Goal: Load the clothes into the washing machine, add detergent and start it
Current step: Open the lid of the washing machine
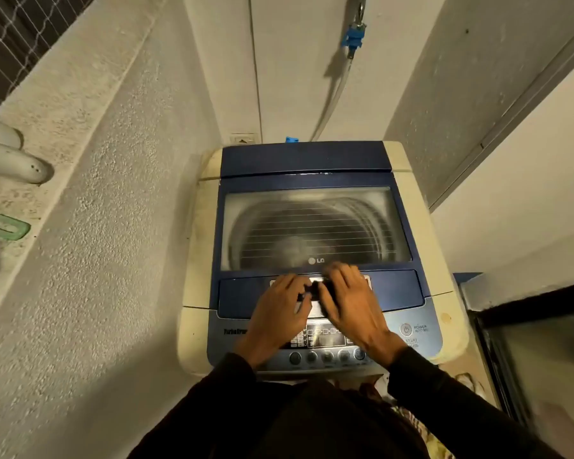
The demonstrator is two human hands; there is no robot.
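A top-loading washing machine (pixel 421 226) with a cream body stands in front of me. Its blue lid (pixel 312 160) is down, and the metal drum shows through the lid's window (pixel 315 226). No clothes can be made out inside. My left hand (pixel 279 313) and my right hand (pixel 352 303) lie side by side on the lid's front edge, fingers curled at the lid handle (pixel 317 286). Below my wrists is the control panel (pixel 325 339) with a row of round buttons and a power button (pixel 406 329) at the right. No detergent is in view.
A rough plaster ledge (pixel 90 193) runs along the left, with white pipes (pixel 10 154) and a green object (pixel 4 223) on it. A water hose (pixel 332 94) with a blue tap fitting (pixel 354 36) hangs behind the machine. A dark-framed door (pixel 527 342) stands at the right.
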